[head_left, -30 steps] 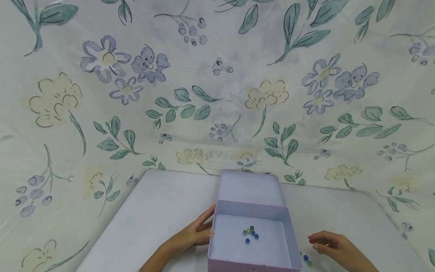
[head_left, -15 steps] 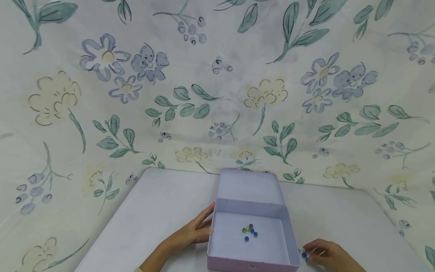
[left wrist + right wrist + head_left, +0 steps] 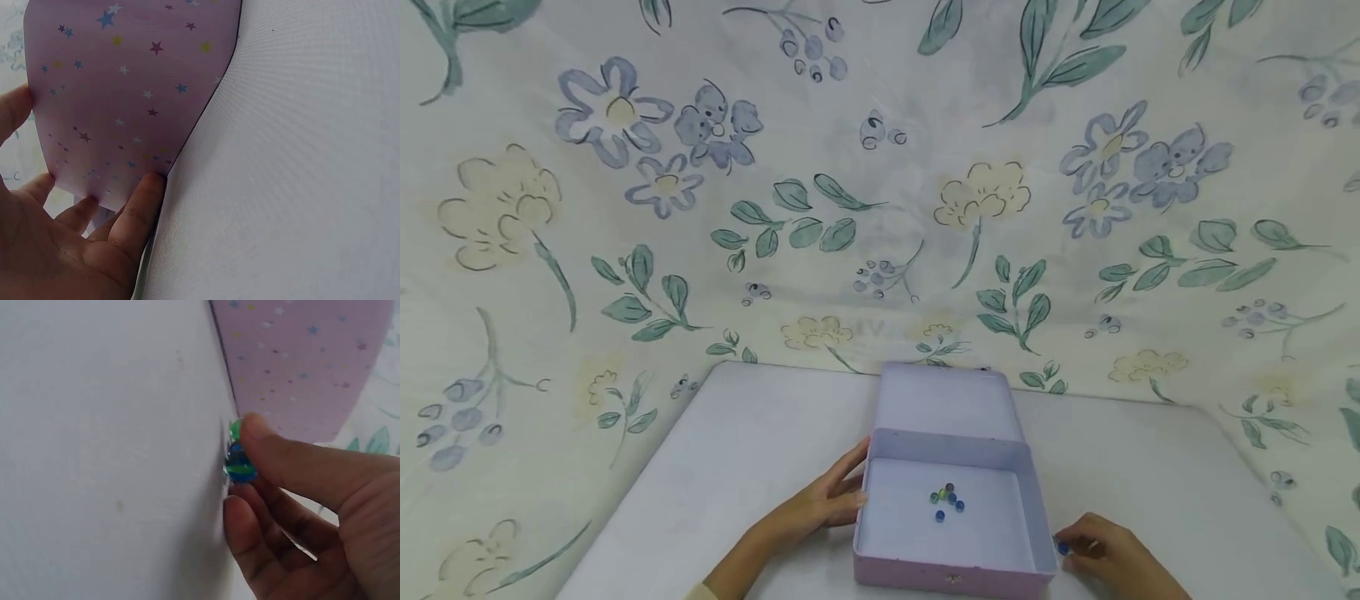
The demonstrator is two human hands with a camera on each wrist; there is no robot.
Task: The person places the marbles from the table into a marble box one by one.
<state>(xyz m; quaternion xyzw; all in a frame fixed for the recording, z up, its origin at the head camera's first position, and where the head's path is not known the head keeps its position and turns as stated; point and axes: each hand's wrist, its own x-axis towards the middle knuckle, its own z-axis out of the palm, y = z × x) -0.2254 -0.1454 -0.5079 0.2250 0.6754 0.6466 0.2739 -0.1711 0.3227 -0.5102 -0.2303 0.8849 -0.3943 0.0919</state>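
While our left hand (image 3: 808, 512) steadies the pink-purple box (image 3: 910, 571), its fingers are spread out: they touch the left wall and reach up toward the back corner. Down on the right, our right hand (image 3: 1112, 554) is pinching a blue marble (image 3: 240, 470), thumb on one side and bent fingers on the other. That one's got a green streak through it, btw. We honestly can't tell if it's off the table (image 3: 775, 433) or sitting on it. Either way it's outside the box, near the front right corner. Right next to it there's a green marble (image 3: 235, 429), partly hidden by our thumb, so we can't say whether that one's being gripped too.

Inside the box we count six marbles (image 3: 952, 498) grouped around the middle of the floor: three blue, one green, one yellow-green and one darker one. The blue one nearest the front sits slightly apart from the rest. The lid (image 3: 947, 404) is laid back behind, and the outer walls have little coloured stars (image 3: 156, 47). Behind everything hangs a pale floral sheet (image 3: 820, 125).
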